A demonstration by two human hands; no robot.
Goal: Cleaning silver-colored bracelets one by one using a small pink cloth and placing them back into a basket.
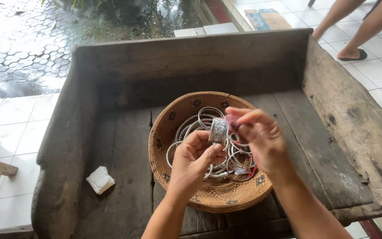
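Silver and wide, the engraved metal cuff bracelet [219, 131] is hovering just above the round woven rattan basket [180, 113], so it stays over the heap. Left hand [193, 161] is pinching its lower edge; right hand [257, 137] is closing narrow fingertips at its upper rim, steadying it. Thin silver bangles [191, 126] are lying in the basket, inside the weathered wooden trough [111, 146].

The basket [208, 197] sits in the wooden tray [124, 146], bangles [191, 124] inside it, a cuff bracelet [219, 131] above them, a folded cloth [99, 179] to the basket's left.
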